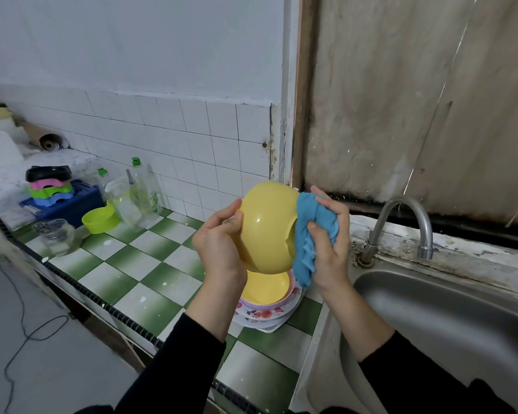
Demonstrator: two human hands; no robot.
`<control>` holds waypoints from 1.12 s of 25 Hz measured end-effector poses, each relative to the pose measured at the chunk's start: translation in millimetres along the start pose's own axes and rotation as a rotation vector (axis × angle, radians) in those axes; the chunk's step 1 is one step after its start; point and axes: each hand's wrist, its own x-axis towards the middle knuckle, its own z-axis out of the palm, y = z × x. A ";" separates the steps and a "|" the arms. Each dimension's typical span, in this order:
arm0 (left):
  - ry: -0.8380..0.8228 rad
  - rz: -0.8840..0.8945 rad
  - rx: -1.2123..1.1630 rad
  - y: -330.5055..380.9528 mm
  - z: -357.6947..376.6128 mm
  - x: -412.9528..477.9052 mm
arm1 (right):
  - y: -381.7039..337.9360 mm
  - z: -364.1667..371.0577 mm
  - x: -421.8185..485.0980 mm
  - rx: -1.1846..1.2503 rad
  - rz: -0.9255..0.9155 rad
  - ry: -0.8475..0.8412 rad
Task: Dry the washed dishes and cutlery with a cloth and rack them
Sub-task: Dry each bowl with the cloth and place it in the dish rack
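Observation:
A yellow bowl (266, 225) is held up above the counter, turned on its side with its base toward the right. My left hand (219, 243) grips its rim on the left. My right hand (329, 234) holds a blue cloth (308, 234) bunched against the bowl's base. Under the bowl, a stack of dishes (266, 303) sits on the green-and-white tiled counter (138, 264): a yellow bowl inside a pink one, on flower-patterned plates. A blue rack (69, 204) at the far left carries coloured plastic pieces.
A steel sink (446, 318) with a curved tap (401, 225) lies to the right. Dish-soap bottles (141, 192), a lime-green bowl (100, 219) and a glass jar (56, 237) stand on the counter's left part. A cable trails on the floor at left.

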 end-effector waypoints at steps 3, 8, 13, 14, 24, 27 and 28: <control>-0.110 0.122 0.037 3.2 -7.8 2.2 | -13.2 -1.6 28.7 0.146 0.265 0.095; -0.340 0.308 0.227 -4.2 -11.1 -2.1 | -11.5 -11.5 52.6 0.194 0.329 0.127; -0.184 -0.073 0.439 0.5 2.0 0.4 | -3.3 -7.2 23.1 0.003 -0.064 0.122; -0.175 -0.195 0.405 4.1 4.1 -1.5 | -2.5 -6.0 17.4 -0.041 -0.126 0.075; -0.170 0.012 0.271 -11.7 -1.9 -14.5 | -19.0 18.5 0.5 -0.042 0.598 0.225; -0.256 0.040 0.261 -26.0 -1.8 -22.8 | -17.8 29.8 7.9 0.141 0.865 0.100; -0.273 0.050 0.240 -29.6 -2.5 -23.9 | -18.0 33.4 3.2 0.139 0.858 0.010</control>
